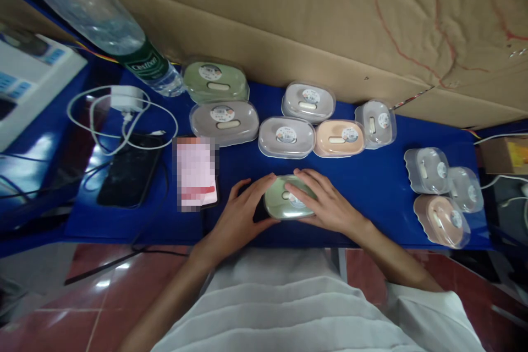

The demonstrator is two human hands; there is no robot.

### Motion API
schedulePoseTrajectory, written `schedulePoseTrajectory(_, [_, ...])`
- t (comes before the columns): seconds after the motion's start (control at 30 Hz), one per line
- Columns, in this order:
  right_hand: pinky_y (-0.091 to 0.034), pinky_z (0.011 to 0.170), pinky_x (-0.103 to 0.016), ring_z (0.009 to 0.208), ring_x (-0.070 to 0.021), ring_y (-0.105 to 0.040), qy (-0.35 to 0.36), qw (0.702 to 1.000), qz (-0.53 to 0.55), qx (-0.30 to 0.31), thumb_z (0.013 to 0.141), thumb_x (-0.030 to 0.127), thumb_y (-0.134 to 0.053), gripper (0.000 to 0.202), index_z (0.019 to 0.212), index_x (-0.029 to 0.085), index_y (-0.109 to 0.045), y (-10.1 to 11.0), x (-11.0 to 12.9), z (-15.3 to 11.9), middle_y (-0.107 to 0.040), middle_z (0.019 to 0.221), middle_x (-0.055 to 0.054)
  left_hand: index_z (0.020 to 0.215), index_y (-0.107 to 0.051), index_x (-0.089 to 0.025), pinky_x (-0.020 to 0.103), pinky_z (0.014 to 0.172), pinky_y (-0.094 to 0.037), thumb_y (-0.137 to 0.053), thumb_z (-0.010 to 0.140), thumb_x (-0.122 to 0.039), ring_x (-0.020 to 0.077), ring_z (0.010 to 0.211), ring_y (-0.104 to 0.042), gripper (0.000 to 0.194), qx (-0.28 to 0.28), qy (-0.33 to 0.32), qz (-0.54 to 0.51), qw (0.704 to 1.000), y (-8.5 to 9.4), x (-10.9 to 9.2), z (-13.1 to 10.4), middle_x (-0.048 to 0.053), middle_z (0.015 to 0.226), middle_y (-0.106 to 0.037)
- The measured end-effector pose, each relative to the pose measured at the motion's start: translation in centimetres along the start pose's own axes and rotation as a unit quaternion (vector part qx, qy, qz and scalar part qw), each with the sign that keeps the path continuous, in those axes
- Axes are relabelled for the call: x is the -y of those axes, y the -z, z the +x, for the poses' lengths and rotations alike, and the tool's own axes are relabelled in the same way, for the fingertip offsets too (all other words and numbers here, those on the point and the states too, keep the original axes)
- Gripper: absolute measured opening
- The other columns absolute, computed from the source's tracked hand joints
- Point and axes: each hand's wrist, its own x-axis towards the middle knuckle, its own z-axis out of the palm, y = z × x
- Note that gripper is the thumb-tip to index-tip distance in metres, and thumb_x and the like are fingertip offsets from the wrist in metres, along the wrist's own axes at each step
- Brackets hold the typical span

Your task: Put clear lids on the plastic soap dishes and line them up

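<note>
A green soap box (278, 206) with a clear lid and a round label is at the front middle of the blue table. My left hand (243, 212) grips its left end, thumb along the near edge and fingertips at the far edge. From the right, my right hand (330, 203) holds the other end, with fingers lying across the lid and partly covering the label. Beyond my hands stand a lilac-grey soap box (284, 146) and a peach soap box (330, 146). To the left of my left hand lies a phone (196, 176) with a lit, blurred screen.
More soap boxes stand along the cardboard (247, 5) at the back, including a green one (235, 88). Several sit at the right, one peach (435, 209). A large bottle (144, 60), a white charger (124, 100) with cable and a dark phone (132, 176) occupy the left.
</note>
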Motion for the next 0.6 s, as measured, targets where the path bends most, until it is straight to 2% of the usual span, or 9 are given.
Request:
schedulePoseTrajectory(0.17, [-0.055,0.118,-0.061,0.154,-0.0391,-0.051,0.014,1.0,0.011,-0.023,0.099,0.046,-0.079,0.082,0.171,0.029,-0.044,0.6,-0.5,-0.5,-0.047,0.172,-0.017,0.174,-0.017,-0.036,0.061,0.129,-0.041,-0.087,0.092,-0.034,0.0366,0.163,-0.041,0.108,-0.017,0.014,-0.048,0.999,0.2,-0.1,-0.5,0.018,0.178,-0.037])
schedulePoseTrajectory(0.3, [-0.05,0.124,-0.063,0.156,-0.0396,-0.05,-0.02,0.998,0.009,-0.067,0.095,0.05,-0.083,0.094,0.174,0.035,-0.035,4.1,-2.0,-0.6,-0.047,0.172,-0.013,0.174,-0.017,-0.037,0.057,0.129,-0.045,-0.081,0.098,-0.038,0.0348,0.164,-0.041,0.099,-0.044,0.039,-0.097,0.994,0.6,0.0,-1.0,0.017,0.181,-0.03])
schedulePoseTrajectory(0.4, [-0.045,0.126,-0.068,0.156,-0.0427,-0.05,-0.068,0.989,-0.025,-0.125,0.093,0.058,-0.082,0.096,0.174,0.035,-0.035,7.2,-4.8,0.7,-0.047,0.171,-0.014,0.174,-0.02,-0.035,0.055,0.13,-0.045,-0.073,0.104,-0.038,0.0332,0.164,-0.041,0.088,-0.044,0.031,-0.078,0.996,0.6,0.1,-0.9,0.016,0.179,-0.034])
schedulePoseTrajectory(0.47, [-0.041,0.128,-0.068,0.157,-0.0433,-0.047,-0.107,0.982,-0.042,-0.15,0.093,0.064,-0.08,0.095,0.172,0.03,-0.038,8.4,-7.4,2.4,-0.046,0.171,-0.016,0.174,-0.022,-0.033,0.056,0.128,-0.046,-0.07,0.105,-0.037,0.0335,0.163,-0.042,0.084,-0.042,0.009,-0.042,0.998,0.5,0.1,-0.7,0.016,0.177,-0.039])
schedulePoseTrajectory(0.6, [-0.038,0.129,-0.067,0.158,-0.0428,-0.044,-0.132,0.981,-0.044,-0.137,0.094,0.071,-0.075,0.093,0.168,0.026,-0.043,8.3,-11.9,6.3,-0.047,0.171,-0.018,0.172,-0.029,-0.031,0.057,0.126,-0.048,-0.067,0.107,-0.032,0.034,0.158,-0.049,0.076,-0.022,-0.018,0.016,0.999,0.2,0.0,-0.5,0.016,0.174,-0.043])
